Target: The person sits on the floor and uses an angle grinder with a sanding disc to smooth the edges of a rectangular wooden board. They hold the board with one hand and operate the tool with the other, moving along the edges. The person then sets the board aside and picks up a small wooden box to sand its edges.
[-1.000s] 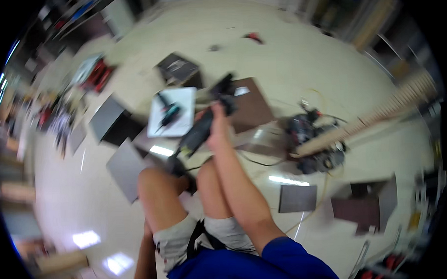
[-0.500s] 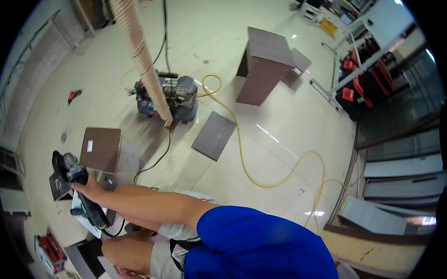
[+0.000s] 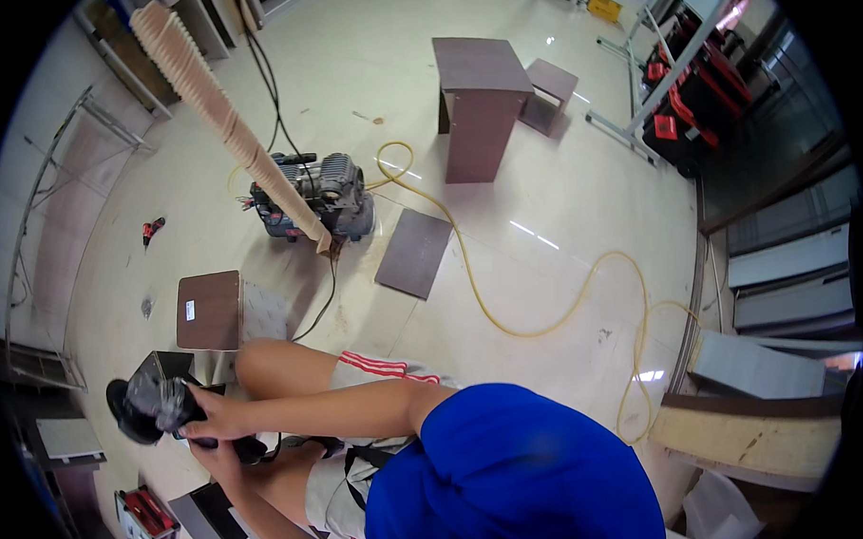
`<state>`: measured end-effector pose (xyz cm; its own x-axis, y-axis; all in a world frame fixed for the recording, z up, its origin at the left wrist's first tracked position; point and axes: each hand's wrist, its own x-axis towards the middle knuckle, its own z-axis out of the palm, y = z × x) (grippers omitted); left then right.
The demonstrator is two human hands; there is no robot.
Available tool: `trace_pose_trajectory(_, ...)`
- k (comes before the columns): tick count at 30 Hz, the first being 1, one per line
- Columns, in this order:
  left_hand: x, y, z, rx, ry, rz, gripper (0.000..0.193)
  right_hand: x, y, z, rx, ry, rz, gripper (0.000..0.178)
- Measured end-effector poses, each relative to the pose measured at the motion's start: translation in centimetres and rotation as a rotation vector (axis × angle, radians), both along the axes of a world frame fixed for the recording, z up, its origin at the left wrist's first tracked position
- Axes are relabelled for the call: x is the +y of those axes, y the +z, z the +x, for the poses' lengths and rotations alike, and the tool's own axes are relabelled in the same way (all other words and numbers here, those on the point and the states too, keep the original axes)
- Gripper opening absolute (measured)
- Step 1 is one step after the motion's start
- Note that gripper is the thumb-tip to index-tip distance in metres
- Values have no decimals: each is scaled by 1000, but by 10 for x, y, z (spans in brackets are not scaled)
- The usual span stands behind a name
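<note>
An angle grinder (image 3: 160, 401) with a black disc and a grey metal head is held at the left, in front of my bent knees. My right hand (image 3: 218, 417) wraps round its body close behind the head. Just below, my left hand (image 3: 218, 461) also grips the dark body, its fingers partly hidden. Behind the grinder's head stands a small dark box (image 3: 171, 362), partly covered by the tool. Beyond that box, a brown box (image 3: 210, 310) with a white label rests on the floor.
An air compressor (image 3: 339, 197) stands behind a tan ribbed pole (image 3: 227, 129). Its yellow hose (image 3: 490, 315) winds across the floor past a dark flat panel (image 3: 415, 254). Farther off is a brown cabinet (image 3: 488, 106). A red-and-black drill (image 3: 152, 232) lies far left; a red case (image 3: 148, 522) sits lower left.
My left hand has come up from beside my lower leg and taken hold of the grinder. The grinder and my right hand have shifted lower in the view, which has itself turned slightly.
</note>
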<state>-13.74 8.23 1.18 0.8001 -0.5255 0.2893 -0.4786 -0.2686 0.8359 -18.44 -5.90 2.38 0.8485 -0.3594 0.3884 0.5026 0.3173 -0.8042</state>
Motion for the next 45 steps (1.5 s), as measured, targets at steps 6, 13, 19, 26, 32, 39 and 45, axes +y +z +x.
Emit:
trace_pose_trajectory(6, -6, 15, -36, 267, 124, -369, 50, -106, 34, -114, -25, 102, -440, 53)
trace_pose_trajectory(13, 93, 46, 21, -230, 345, -240, 42, -512, -111, -279, 613, -1076, -235, 31)
trace_pose_trajectory(19, 12, 63, 3, -102, 371, -257, 44, -699, -136, -433, 943, -1613, -58, 65)
trace_pose_trajectory(26, -50, 70, -6, 53, 364, -247, 46, -805, -139, -481, 1076, -1639, 109, 66)
trace_pose_trajectory(32, -66, 67, -9, 125, 344, -275, 47, -806, -135, -481, 924, -1471, 259, 38)
trace_pose_trajectory(39, -39, 57, -9, 153, 286, -313, 49, -715, -120, -464, 852, -1089, 623, 16)
trace_pose_trajectory(45, 6, 51, -1, 197, 196, -407, 50, -569, -130, -450, 703, -1092, 566, 21)
